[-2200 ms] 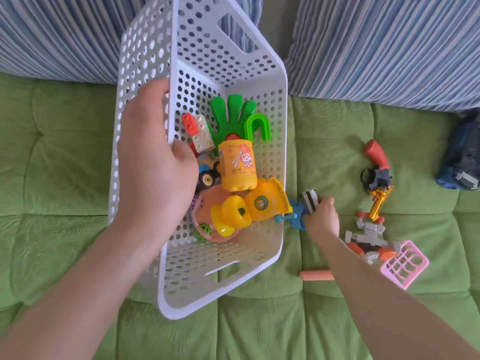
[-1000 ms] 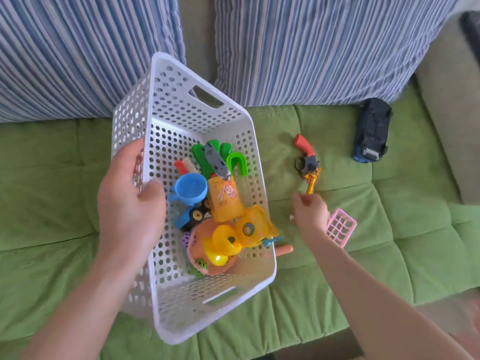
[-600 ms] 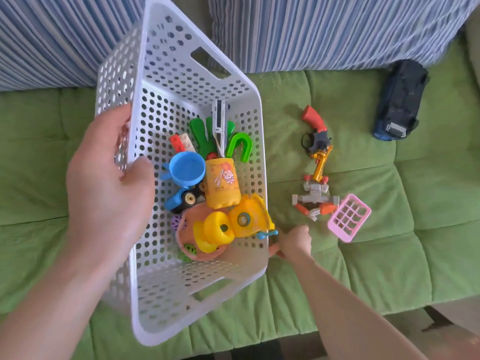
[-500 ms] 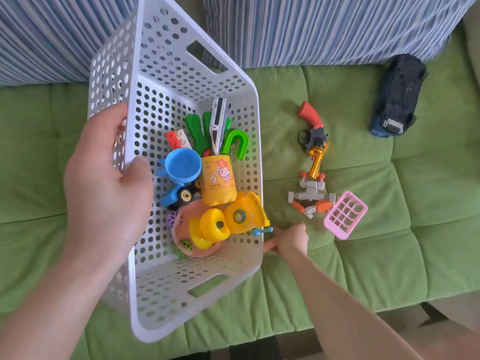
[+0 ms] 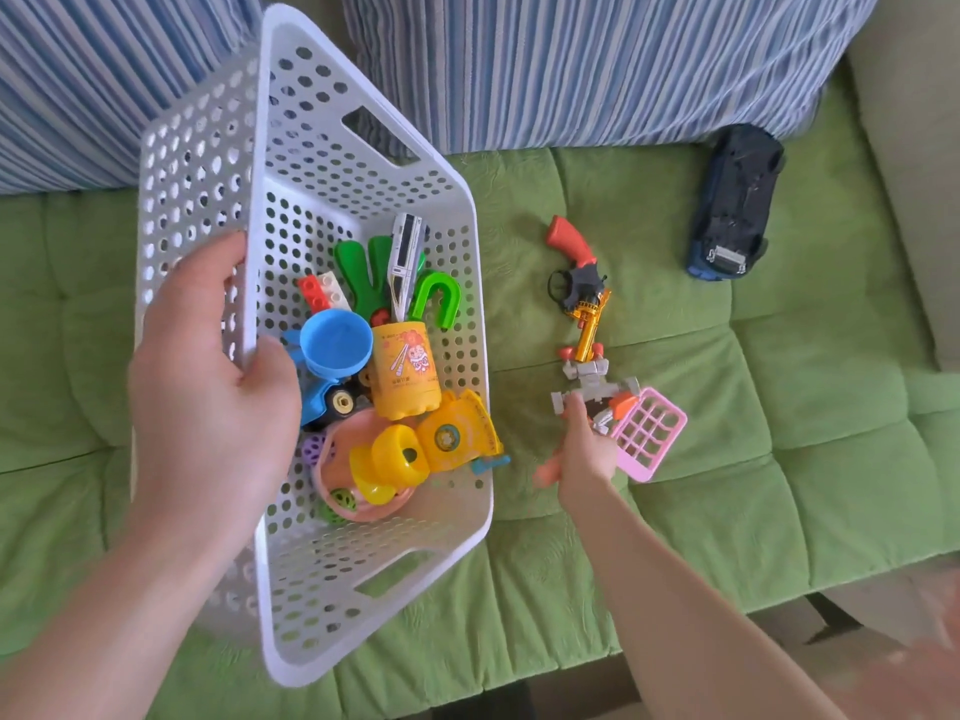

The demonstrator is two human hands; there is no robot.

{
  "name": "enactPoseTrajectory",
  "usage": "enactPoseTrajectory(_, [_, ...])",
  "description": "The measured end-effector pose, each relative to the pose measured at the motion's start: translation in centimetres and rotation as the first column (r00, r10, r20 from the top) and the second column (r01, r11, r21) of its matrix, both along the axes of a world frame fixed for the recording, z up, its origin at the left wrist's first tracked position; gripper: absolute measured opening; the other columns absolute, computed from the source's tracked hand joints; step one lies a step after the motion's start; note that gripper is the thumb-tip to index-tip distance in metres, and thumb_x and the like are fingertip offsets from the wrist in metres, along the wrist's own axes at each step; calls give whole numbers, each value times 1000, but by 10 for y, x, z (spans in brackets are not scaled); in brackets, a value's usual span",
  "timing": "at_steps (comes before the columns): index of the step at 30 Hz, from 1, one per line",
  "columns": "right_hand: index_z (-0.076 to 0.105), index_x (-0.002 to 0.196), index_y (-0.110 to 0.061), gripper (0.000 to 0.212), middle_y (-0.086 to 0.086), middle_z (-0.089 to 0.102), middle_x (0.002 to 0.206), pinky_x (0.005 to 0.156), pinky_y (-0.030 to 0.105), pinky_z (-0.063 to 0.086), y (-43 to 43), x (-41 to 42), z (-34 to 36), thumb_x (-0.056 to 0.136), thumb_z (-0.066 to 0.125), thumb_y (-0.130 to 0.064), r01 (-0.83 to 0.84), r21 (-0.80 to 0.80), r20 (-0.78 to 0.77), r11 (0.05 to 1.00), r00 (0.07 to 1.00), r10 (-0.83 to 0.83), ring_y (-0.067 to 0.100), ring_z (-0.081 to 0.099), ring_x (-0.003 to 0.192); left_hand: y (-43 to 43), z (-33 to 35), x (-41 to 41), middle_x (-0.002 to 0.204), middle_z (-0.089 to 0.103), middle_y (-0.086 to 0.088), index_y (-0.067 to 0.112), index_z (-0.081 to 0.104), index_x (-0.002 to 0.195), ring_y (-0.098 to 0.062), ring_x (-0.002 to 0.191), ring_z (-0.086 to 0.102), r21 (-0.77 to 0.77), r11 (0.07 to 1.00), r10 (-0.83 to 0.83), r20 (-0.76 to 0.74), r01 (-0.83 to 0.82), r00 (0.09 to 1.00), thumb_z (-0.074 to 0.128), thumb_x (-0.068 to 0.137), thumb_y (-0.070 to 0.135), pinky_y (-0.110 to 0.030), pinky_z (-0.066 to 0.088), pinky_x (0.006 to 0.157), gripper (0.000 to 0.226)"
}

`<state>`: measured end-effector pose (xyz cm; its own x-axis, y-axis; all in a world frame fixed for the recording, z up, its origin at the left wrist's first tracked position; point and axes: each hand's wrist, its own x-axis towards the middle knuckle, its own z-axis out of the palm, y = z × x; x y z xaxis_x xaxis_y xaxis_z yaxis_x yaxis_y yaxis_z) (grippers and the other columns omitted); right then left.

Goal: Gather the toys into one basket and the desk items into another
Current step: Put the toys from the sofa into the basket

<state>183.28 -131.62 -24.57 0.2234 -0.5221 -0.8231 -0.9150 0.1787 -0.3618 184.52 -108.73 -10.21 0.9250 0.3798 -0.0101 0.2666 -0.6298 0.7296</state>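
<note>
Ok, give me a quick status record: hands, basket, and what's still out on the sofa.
Left hand: grips the white basket by its rim, tilted
Right hand: holds an orange stick, fingertips at the grey robot
In basket: blue cup, yellow can, other toys
On sofa: toy gun, pink grid, dark car

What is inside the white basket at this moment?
A blue cup, yellow can, green toy hand, toy train, green magnet, yellow toy, pink bowl and blue truck lie piled in the basket. Whatever lies beneath the pile is covered.
</note>
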Motion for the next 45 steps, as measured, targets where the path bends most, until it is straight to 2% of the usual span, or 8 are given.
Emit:
enactPoseTrajectory(4, [49,116,-3,49,6,47,43,25,9,29,-6,8,6,87,55,-43,95,19,24,995,995,-96,10,41,16,-4,1,-2,129,48,8,18,42,134,-7,117,45,22,1000,-1,-3,1,1000,46,80,-8,-20,33,101,60])
enactPoseTrajectory(7, [49,108,-6,38,6,45,52,30,14,35,-6,6,16,89,53,-39,82,-28,61,996,995,-80,10,42,16,-7,5,-2,123,44,15,18,43,134,5,109,41,15,1000,11,-17,-11,1000,45,80,-9,2,28,91,60])
enactPoseTrajectory(12, [46,95,-8,20,1,43,56,38,21,33,-6,0,46,90,48,-27,84,-112,185,990,981,-62,4,40,20,-18,18,0,121,47,15,21,44,133,21,80,46,-53,998,43,-46,-46,998,45,82,-7,7,31,69,58])
enactPoseTrajectory(22, [52,87,-6,23,11,47,68,39,14,38,11,14,97,88,52,-29,73,-100,444,992,896,-21,13,47,44,-53,21,0,134,51,-2,16,44,134,-17,122,48,-195,979,50,-82,-65,995,46,83,-10,-27,38,101,57])
enactPoseTrajectory(28, [50,84,-18,11,-3,48,64,40,17,35,54,23,111,88,56,-26,-331,-8,615,944,743,265,5,40,43,-60,11,6,133,51,-3,17,43,134,-20,122,48,-267,957,95,-83,-114,992,49,83,-9,-38,37,106,58])
enactPoseTrajectory(34, [53,89,-14,20,2,60,86,75,34,49,96,25,93,86,61,-31,-664,-73,573,744,583,577,19,57,79,-61,9,13,124,58,-5,13,50,129,-23,115,54,-254,952,166,-33,-169,986,48,80,-8,-44,42,100,53])
enactPoseTrajectory(40, [53,100,-15,22,-3,63,93,78,22,52,77,48,86,88,58,-33,-665,-162,556,729,549,624,11,60,87,-59,19,24,128,55,-2,17,44,133,-18,118,53,-265,956,130,2,-125,991,46,82,-10,-41,45,100,57])
enactPoseTrajectory(45, [59,101,-13,13,-10,58,81,60,4,40,27,87,78,91,54,-20,-346,-317,594,883,653,469,-4,52,72,-63,18,40,133,51,1,18,42,135,-15,123,48,-264,959,106,-22,-108,994,46,85,-8,-38,42,103,57])
